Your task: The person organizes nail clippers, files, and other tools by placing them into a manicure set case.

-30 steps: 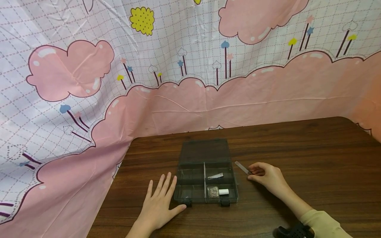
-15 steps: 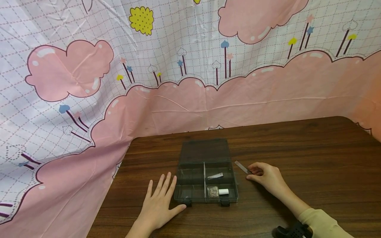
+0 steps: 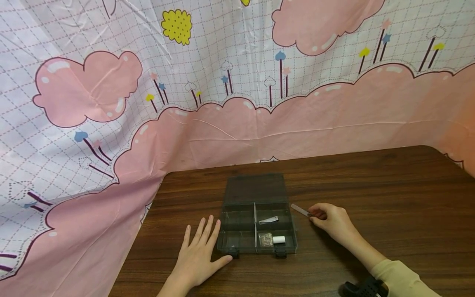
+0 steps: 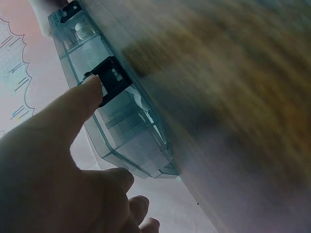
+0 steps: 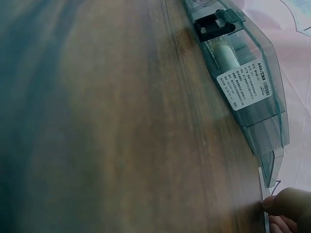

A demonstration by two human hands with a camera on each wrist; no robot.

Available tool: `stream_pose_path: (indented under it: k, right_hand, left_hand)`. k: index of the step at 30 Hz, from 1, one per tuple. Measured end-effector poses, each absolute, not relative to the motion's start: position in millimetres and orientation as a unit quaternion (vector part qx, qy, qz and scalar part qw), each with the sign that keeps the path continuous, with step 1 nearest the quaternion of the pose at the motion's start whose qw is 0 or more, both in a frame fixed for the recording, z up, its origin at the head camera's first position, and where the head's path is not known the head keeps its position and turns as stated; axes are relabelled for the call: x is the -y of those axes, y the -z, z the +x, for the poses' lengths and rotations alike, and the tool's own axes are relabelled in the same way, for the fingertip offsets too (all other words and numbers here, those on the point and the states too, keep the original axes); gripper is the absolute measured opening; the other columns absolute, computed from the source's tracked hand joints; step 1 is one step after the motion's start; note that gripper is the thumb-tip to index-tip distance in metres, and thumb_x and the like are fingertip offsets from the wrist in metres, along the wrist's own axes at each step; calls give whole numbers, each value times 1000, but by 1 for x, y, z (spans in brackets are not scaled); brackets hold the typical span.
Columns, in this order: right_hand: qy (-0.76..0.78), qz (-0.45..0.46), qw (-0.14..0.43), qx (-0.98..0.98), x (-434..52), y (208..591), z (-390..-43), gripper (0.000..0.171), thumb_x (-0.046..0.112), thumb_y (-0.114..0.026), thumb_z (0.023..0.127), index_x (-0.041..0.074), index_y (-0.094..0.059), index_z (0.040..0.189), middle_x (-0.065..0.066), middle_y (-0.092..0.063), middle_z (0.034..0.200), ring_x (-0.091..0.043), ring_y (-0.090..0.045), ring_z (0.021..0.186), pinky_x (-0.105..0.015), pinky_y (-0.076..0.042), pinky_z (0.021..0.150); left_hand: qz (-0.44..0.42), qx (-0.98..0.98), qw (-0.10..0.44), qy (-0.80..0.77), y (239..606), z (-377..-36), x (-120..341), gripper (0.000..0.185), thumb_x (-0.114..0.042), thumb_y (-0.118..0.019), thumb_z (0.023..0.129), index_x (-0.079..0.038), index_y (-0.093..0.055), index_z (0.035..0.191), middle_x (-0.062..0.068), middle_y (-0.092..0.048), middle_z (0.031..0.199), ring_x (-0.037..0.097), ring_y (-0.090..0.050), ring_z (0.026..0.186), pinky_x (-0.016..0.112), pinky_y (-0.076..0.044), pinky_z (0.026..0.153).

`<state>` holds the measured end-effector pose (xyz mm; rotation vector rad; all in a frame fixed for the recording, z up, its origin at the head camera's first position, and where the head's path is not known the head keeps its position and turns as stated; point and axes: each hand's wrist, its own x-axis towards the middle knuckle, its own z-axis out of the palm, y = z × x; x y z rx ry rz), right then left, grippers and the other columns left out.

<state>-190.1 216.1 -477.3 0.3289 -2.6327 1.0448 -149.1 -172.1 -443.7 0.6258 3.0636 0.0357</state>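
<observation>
A clear dark plastic box (image 3: 237, 239) with dividers lies with its lid (image 3: 255, 187) laid back. In its right-hand compartments are a nail clipper (image 3: 269, 220) at the back and a glittery nail polish bottle (image 3: 266, 239) with a white cap at the front. My left hand (image 3: 198, 258) rests with spread fingers at the box's left side, its thumb (image 4: 90, 92) touching the black latch (image 4: 112, 80). To the right of the box, my right hand (image 3: 335, 222) pinches a thin grey nail file (image 3: 299, 209) by its near end. The file's far end points toward the box.
The box stands on a dark wooden table (image 3: 389, 198). Behind and left of the table hangs a pink and white patterned cloth (image 3: 315, 128). A second black latch (image 3: 280, 252) juts from the box's front. A white printed label (image 5: 245, 85) is on the box's right side.
The nail file has turned slightly in my right hand's fingers, its far end shifting left toward the box. My left hand and the box have stayed where they were.
</observation>
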Motion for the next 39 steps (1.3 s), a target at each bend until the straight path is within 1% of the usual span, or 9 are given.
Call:
stream_pose_path:
  k: [12,20,31,39]
  right_hand:
    - [-362,114,138,915,-216,479,-192,18,-4,-71,75,3,-69,91,0,-66,81,-14,-61,72,-25,-52,60]
    - [-371,111,132,912,-216,477,-191,18,-4,-71,74,4,-69,90,1,-65,81,-14,-60,72,-25,-51,60]
    - [-370,103,154,910,-225,473,-191,20,-5,-72,74,4,-68,91,-1,-66,82,-17,-61,73,-25,-51,61]
    - [-384,102,174,901,-222,454,-196,19,-4,-69,75,5,-68,91,-1,-66,84,-17,-61,75,-26,-52,63]
  left_hand:
    - [201,-979,7,-17,443,-149,172,94,-78,-34,85,-23,-5,155,2,1,160,23,1,145,55,9,112]
    - [198,-980,7,-12,443,-149,172,92,-77,-31,86,-22,-7,155,2,1,160,23,1,145,56,7,112]
    - [195,-980,12,-19,443,-150,172,92,-77,-31,86,-20,-11,155,1,2,160,23,2,145,55,9,112]
    - [197,-980,9,-14,444,-150,172,93,-78,-30,86,-20,-11,155,1,2,160,23,2,145,55,9,112]
